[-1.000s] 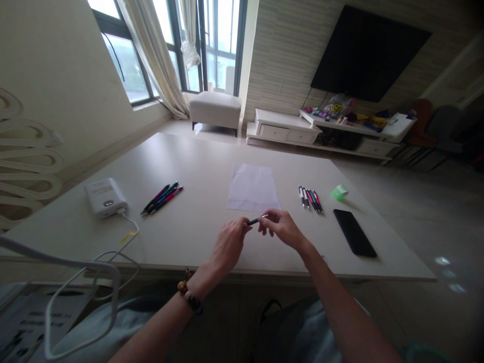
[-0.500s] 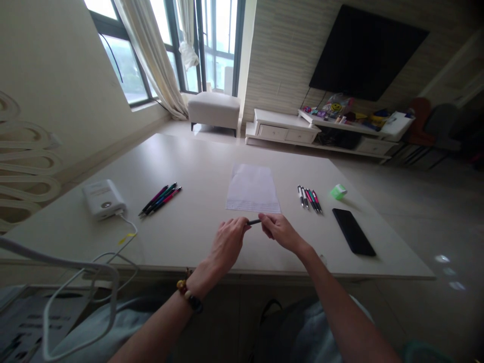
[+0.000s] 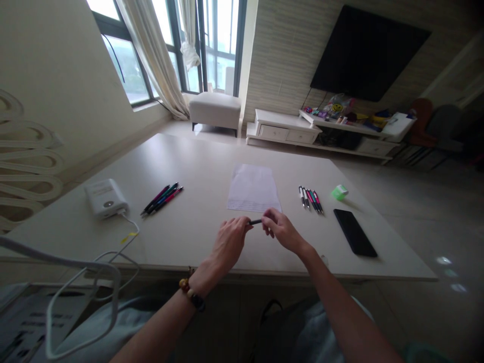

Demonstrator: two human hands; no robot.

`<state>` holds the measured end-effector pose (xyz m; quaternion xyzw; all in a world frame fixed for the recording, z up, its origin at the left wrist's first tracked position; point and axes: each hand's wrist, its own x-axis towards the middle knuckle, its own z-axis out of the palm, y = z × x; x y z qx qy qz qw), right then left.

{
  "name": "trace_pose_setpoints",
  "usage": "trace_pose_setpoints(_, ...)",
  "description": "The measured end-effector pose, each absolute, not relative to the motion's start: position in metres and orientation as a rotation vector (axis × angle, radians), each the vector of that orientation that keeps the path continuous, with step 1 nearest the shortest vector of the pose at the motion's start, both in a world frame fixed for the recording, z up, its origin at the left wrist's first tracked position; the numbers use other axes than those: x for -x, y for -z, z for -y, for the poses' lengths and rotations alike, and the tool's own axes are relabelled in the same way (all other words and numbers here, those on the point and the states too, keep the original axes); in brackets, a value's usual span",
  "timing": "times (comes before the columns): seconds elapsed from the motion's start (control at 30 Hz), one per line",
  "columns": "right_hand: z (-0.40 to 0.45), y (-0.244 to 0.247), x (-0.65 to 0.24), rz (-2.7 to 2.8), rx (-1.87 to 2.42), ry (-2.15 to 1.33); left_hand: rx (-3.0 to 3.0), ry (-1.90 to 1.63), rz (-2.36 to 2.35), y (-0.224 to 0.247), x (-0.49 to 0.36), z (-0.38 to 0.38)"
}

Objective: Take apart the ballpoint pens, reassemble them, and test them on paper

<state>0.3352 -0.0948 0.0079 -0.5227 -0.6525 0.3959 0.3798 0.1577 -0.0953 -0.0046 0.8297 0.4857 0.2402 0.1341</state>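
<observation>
We note a dark-barrelled pen [image 3: 255, 222] held crosswise between the two hands, above the white desk [image 3: 196, 166] and just short of the near edge of a sheet of paper [image 3: 252, 188]. Its long axis runs about 9 to 3 o'clock, rising slightly toward 3; we cannot tell which end is the tip, as the fingers hide both ends. The left hand [image 3: 229, 243] grasps the 9 o'clock end with its fingers [image 3: 245, 228]; the right hand [image 3: 282, 231] pinches the 3 o'clock end with its fingers [image 3: 269, 217]. Around the hands on the desk we see a group of pens [image 3: 162, 199] at 10 o'clock, a second group of pens [image 3: 310, 200] at 2 o'clock, and a black smartphone [image 3: 354, 232] at 3 o'clock, with a small green block [image 3: 339, 192] beyond it. A white power bank [image 3: 106, 198] sits at 9 o'clock, its cable trailing over the desk edge.
</observation>
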Motion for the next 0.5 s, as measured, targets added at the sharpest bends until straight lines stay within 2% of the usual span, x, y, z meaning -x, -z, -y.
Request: trace_pose_setpoints(0.5, 0.0956, -0.0092, -0.3345, 1.699, 1.311, -1.002, -2.415, -0.721, -1.382, 0.0042, -0.1572, 0.0943)
